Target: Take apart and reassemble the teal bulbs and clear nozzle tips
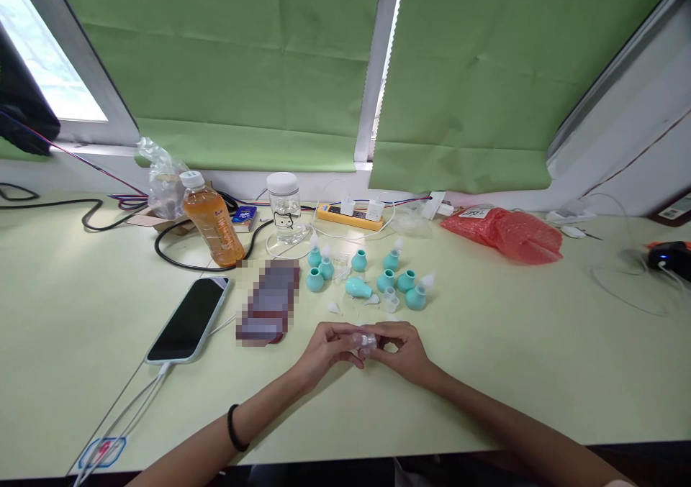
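Between the fingertips of both hands, just above the table, is a small clear plastic piece (368,341); fingers partly cover it. My left hand (324,354) pinches it from the left, and my right hand (404,352) grips its right side. Beyond my hands stand several teal rubber bulbs (314,280), some with open necks and some topped by a translucent pointed tip (427,280). One teal bulb (358,288) lies on its side. Small clear plastic cups (391,300) and loose white tips (335,308) lie among them.
To the left lie a phone (188,319) with charging cables and a blurred dark-red object (268,303). Behind stand an orange drink bottle (213,217), a white-lidded jar (284,210) and a yellow power strip (349,216). A red bubble-wrap bag (504,234) lies at the back right.
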The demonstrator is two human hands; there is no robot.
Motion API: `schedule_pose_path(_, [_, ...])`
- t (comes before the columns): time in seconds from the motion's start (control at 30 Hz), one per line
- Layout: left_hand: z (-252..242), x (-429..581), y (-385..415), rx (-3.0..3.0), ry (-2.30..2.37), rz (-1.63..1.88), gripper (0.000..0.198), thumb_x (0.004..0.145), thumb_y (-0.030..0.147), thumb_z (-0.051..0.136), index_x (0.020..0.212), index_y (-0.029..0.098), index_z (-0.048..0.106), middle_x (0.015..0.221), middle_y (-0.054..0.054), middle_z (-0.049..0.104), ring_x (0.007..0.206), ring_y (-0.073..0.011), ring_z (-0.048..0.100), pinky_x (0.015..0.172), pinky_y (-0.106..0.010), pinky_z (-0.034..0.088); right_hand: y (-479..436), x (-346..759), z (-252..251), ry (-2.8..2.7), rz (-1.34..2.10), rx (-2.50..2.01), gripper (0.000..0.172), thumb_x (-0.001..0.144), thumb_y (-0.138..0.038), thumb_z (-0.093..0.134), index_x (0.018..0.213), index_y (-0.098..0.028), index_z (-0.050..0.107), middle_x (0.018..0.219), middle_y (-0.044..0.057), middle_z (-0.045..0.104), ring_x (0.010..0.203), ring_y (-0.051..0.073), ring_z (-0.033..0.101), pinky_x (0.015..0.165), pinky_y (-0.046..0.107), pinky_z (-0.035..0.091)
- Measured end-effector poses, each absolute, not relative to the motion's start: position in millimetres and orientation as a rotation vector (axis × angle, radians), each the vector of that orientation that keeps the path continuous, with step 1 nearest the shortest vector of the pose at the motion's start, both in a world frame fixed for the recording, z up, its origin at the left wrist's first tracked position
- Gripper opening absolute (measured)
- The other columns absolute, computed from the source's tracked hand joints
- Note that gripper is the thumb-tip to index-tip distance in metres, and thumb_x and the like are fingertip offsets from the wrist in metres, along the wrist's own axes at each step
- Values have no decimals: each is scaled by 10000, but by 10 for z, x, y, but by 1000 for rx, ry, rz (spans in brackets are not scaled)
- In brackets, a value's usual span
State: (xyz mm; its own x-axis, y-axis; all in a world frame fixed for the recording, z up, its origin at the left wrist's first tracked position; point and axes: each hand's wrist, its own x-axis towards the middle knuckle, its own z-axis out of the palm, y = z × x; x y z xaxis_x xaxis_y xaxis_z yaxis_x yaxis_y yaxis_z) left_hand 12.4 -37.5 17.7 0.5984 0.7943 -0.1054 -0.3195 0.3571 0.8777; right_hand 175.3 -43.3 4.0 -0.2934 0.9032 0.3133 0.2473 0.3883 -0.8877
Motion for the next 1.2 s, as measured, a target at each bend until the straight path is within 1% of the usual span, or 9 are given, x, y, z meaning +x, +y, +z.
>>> schedule_pose_path(0.2, [157,141,-361,943,609,777,267,691,303,567,793,67,639,686,-85,594,616,-144,535,590,-278,452,-423,1753,24,-1773,970,-1012,304,612,-344,637,880,-201,654,566,12,588,483,95,474,444,205,405])
schedule_pose_path(0.33, [159,139,-365,989,617,762,237,709,282,555,795,77,639,698,-79,604,621,-131,530,595,-259,445,-421,1756,13,-1799,970,-978,297,620,-328,638,891,-207,650,557,9,579,483,95,474,444,202,404])
schedule_pose_path(0.47, [156,143,-371,1025,598,779,266,729,297,533,856,83,629,766,-98,614,677,-148,539,610,-268,445,-424,1764,8,-1828,904,-984,298,629,-338,630,898,-212,648,528,0,555,476,93,468,444,201,395])
schedule_pose_path(0.67, [158,155,-374,977,590,777,294,714,311,541,870,78,627,765,-108,614,692,-172,553,628,-304,458,-434,1766,26,-1851,810,-976,294,631,-333,628,902,-218,646,490,-15,528,453,87,462,437,197,385])
schedule_pose_path(0.83, [141,146,-397,1020,613,785,253,645,261,622,840,99,631,738,-78,620,657,-157,552,626,-297,458,-443,1767,52,-1897,802,-900,252,645,-271,618,891,-217,645,516,-13,546,457,87,476,447,203,401])
schedule_pose_path(0.97, [119,115,-380,980,604,828,227,662,256,611,801,78,630,680,-75,608,575,-132,535,545,-259,433,-420,1839,167,-1980,747,-792,350,639,-236,623,986,-207,587,581,-8,548,504,96,492,500,224,431])
schedule_pose_path(1.07, [121,78,-326,940,623,908,225,702,261,575,782,57,623,620,-68,584,531,-108,511,501,-229,404,-319,1910,314,-1951,619,-845,332,709,-237,549,1038,-198,533,651,8,551,564,109,503,531,235,442])
schedule_pose_path(1.13, [124,59,-287,891,622,958,217,719,253,560,783,53,615,625,-67,570,551,-103,506,510,-222,401,-197,1922,401,-1964,420,-936,265,734,-236,519,992,-178,546,682,25,556,599,117,503,572,246,440])
schedule_pose_path(1.2, [124,51,-261,823,598,977,224,737,262,538,820,64,602,629,-59,550,573,-104,502,512,-220,403,-51,1883,456,-2097,177,-1041,246,732,-262,522,950,-155,558,739,54,565,670,143,505,632,269,428])
